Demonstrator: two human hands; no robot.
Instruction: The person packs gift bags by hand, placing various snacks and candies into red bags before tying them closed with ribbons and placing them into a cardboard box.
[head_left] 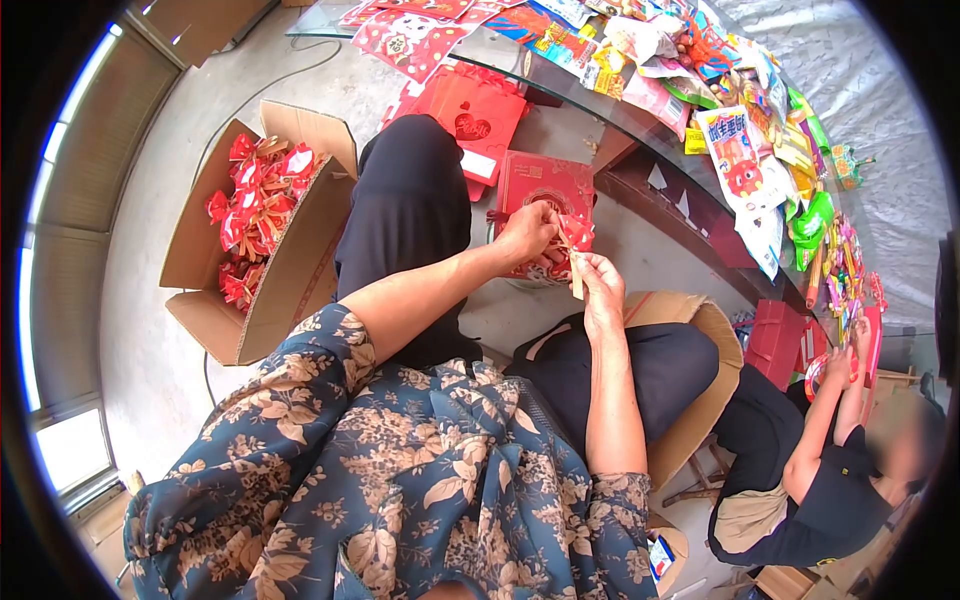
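My left hand is closed, its fingertips pinching the neck of a small red gift pouch in front of my knees. Close beside it, my right hand pinches a tan ribbon that hangs down from the pouch. Under both hands is a red printed gift box. More red and white wrapping shows just below my fingers, partly covered by them. To the left, an open cardboard box holds several red pouches with tan ribbons.
Red gift bags lie beyond my knee. A glass-topped table bears heaped snack packets. Another cardboard box stands by my right knee. At right, a seated person reaches toward a red item at the table.
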